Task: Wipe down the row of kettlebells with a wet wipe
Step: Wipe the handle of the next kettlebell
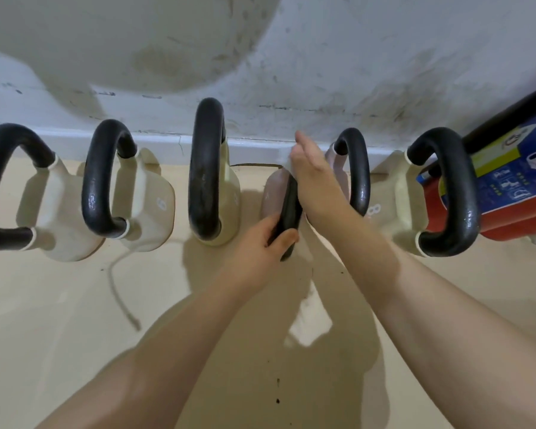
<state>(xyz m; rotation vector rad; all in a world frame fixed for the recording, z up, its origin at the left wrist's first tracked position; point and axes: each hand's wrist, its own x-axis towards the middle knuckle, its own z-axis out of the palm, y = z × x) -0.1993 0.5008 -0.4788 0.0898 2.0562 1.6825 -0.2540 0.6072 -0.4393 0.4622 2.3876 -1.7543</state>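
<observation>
Kettlebells [143,196] stand in a row on the tan floor [75,305], along the white wall [322,72]; handles up.
Pink kettlebell [273,193] sits fourth from left; left hand [260,243] grips its black handle [290,212]; right hand [313,171] reaches behind it, fingers fairly straight; wipe not clear.

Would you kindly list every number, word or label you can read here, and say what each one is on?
"8": on the cream kettlebell body second from the left.
"8": on the cream kettlebell body at the far right.
Blue and yellow label on the red cylinder: pictograms and print, too blurred to read.
Mark on the tall middle cream kettlebell: unreadable.
</observation>
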